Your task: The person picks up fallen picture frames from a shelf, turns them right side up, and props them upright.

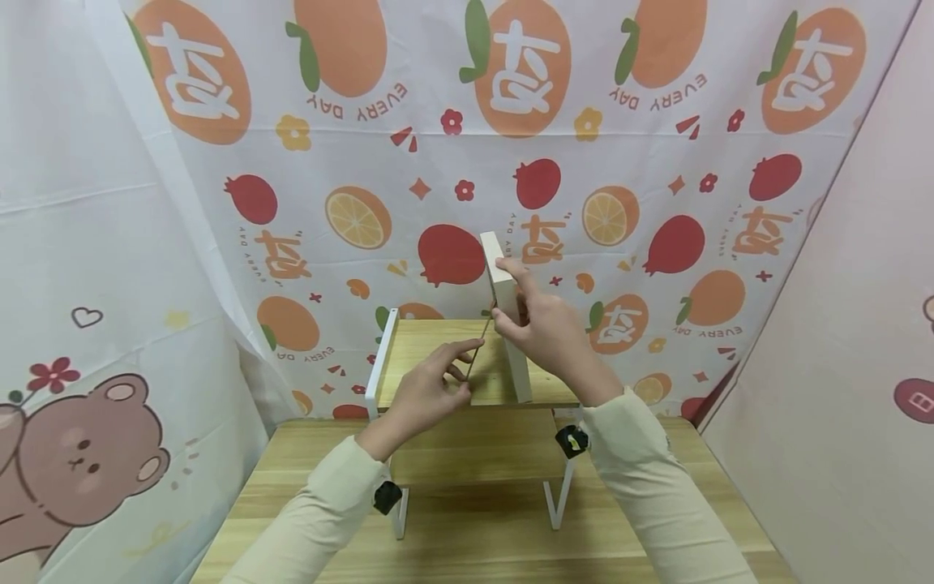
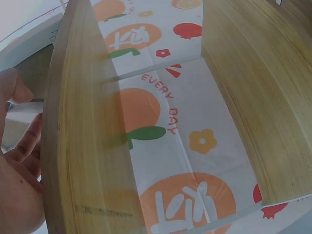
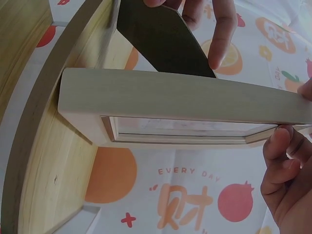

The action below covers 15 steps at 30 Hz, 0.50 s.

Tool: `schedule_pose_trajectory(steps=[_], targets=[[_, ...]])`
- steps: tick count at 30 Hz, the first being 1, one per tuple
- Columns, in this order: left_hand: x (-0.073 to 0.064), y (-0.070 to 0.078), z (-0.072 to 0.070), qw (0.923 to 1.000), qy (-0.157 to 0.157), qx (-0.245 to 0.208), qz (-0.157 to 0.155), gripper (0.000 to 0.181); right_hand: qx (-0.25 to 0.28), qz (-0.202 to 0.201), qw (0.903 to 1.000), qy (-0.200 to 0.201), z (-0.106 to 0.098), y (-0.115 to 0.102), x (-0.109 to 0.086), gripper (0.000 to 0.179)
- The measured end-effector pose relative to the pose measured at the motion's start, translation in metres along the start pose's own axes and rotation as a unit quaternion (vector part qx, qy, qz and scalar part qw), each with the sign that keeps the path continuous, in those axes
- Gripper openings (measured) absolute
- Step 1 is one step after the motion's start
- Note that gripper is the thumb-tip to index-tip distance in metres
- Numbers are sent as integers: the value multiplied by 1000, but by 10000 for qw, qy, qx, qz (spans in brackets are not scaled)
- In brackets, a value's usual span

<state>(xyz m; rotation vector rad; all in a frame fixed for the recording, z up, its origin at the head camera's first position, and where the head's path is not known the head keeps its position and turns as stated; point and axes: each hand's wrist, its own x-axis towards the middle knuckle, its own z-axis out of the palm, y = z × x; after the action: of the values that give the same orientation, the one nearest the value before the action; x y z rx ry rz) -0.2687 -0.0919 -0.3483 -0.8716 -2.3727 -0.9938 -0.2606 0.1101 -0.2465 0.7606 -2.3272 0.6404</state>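
Note:
On the top board of a small wooden shelf (image 1: 423, 345), a pale picture frame (image 1: 520, 377) stands upright, nearly edge-on in the head view. My right hand (image 1: 550, 328) grips its upper part, thumb on one side and fingers on the other. My left hand (image 1: 426, 389) pinches a thin dark panel (image 3: 156, 41) by its edge, left of the picture frame. That panel slants out behind the frame in the right wrist view; where the two meet is hidden. At the left wrist view's edge, part of my left hand shows beyond the shelf board (image 2: 92, 146).
White metal legs (image 1: 558, 499) carry the shelf, and a lower board (image 1: 474, 446) sits beneath the top one. It stands on a wood-grain table (image 1: 292, 495). A fruit-printed cloth (image 1: 365, 162) hangs close behind; pale cloth walls flank both sides.

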Motion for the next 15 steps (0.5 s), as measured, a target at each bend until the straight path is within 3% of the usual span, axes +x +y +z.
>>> schedule_pose_trajectory(steps=[6,15], targets=[[-4,-5,-4,9999,-30,64,-148,69,-160,-61,9998,-75,3,-6,1,59],[-7,-9,-8,9999,13,18,-131,68,-218,-152,9995,-152,5,-10,3,57]])
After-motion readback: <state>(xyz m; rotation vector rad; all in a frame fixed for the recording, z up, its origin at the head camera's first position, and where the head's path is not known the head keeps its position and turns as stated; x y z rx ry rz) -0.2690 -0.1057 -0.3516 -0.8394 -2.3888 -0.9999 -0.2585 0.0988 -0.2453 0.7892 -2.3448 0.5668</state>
